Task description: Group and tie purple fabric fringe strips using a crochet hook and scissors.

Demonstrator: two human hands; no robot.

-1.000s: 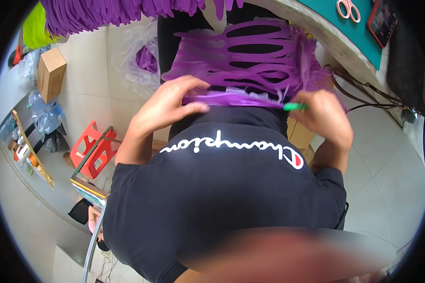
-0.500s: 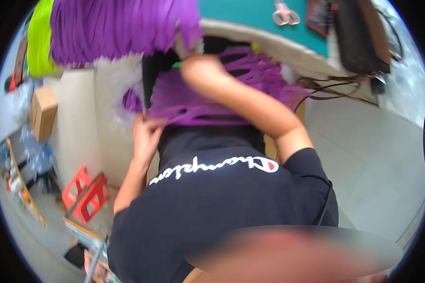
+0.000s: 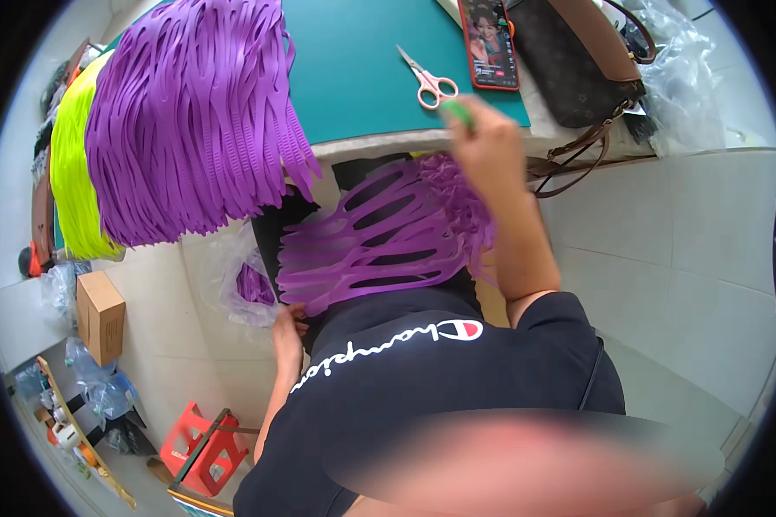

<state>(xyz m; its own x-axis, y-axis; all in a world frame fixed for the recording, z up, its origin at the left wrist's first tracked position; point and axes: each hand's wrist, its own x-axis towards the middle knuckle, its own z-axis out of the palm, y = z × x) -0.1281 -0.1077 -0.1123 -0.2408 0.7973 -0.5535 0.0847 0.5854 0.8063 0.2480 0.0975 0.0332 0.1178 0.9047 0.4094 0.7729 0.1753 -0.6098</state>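
Purple rubbery straps with long slots lie spread side by side across my lap. At their left end, my left hand has its thumb and fingers closed on the edge of one purple strap. My right hand is raised by the table edge, curled around a small bright green piece. Motion blurs that hand, and the green piece's kind is unclear. Bunched, curled purple straps lie just below the right hand. A thick pile of purple straps hangs over the table edge at the left.
On the green tabletop lie pink-handled scissors and a phone with a red case. A brown handbag is at the right. Neon yellow straps, a clear bag, a cardboard box and a red stool are leftward.
My right hand has moved from beside the hanging purple pile to the right, near the scissors. The view has shifted, showing more of the tabletop. My left hand stays at the straps' left end.
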